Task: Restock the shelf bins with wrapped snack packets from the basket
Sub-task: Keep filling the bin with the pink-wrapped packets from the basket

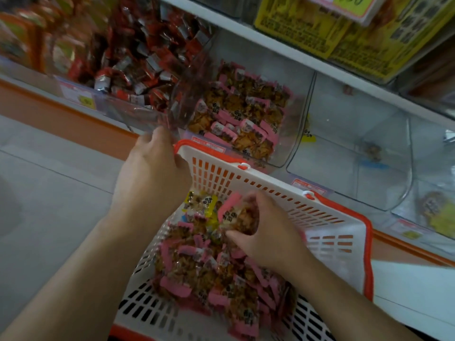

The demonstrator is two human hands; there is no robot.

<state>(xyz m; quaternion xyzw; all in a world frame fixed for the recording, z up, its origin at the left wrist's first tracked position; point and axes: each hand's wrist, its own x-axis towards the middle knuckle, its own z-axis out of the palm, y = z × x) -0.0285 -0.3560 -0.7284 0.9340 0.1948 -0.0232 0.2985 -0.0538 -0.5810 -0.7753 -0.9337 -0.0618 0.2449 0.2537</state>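
Dim, flat light; motion blur at top left; wide-angle bending at edges; soft shadows.

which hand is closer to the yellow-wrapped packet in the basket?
Left, narrowly. The left hand grips the basket rim just above the yellow-wrapped packet; the right hand holds pink packets beside it.

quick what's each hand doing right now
Left hand: grips the basket rim.
Right hand: closed on pink-wrapped snack packets inside the basket.

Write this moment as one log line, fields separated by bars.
left hand: holds basket rim | right hand: grips pink packets in basket | pink bin: partly filled | next bin: nearly empty
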